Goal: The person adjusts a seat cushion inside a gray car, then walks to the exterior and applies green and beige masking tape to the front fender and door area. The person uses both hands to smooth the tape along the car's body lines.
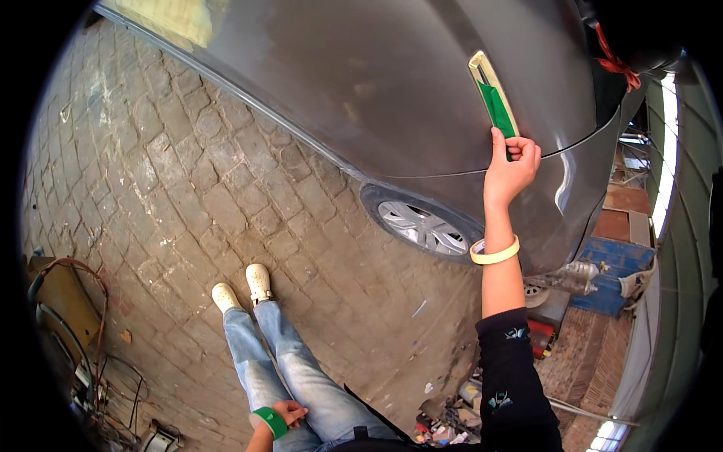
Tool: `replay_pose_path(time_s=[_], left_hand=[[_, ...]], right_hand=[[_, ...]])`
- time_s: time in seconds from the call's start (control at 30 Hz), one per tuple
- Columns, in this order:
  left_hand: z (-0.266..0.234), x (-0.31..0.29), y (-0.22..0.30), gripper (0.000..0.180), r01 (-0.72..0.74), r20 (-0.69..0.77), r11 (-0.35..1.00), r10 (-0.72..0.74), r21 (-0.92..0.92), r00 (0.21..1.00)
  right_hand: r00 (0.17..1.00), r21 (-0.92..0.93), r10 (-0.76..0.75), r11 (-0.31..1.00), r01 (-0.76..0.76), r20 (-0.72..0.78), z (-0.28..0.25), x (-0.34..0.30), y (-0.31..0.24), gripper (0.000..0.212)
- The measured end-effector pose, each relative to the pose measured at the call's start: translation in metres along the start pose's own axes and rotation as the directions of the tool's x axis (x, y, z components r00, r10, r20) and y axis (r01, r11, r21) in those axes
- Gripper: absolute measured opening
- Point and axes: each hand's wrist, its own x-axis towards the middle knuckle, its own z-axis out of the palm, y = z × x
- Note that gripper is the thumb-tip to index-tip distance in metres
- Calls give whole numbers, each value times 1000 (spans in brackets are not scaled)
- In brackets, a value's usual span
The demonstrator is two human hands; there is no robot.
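Note:
My right hand reaches up to the door handle of a dark grey car. Its thumb and fingers pinch the lower end of a green tape strip, which lies along the handle. Pale yellow tape shows around the handle's edge. A roll of cream masking tape hangs around my right forearm like a bracelet. Low in the view, my left hand rests by my jeans, fingers curled together and nothing visible in them. Around my left wrist sits a roll of green tape.
Below the door is the car's wheel. I stand on a stone-paved floor. Hoses and cables lie at the left edge. A pile of clutter sits at the lower right, with a blue box behind the car.

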Motion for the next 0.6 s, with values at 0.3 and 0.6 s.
replay_pose_path(time_s=[0.3, 0.6], left_hand=[[9, 6, 8, 31, -20, -23, 999, 20, -40, 1000], [7, 12, -2, 31, -38, -29, 996, 36, -77, 999]], right_hand=[[998, -133, 43, 990, -35, 55, -18, -23, 32, 37], [996, -51, 7, 999, -3, 88, -24, -11, 5, 23]])
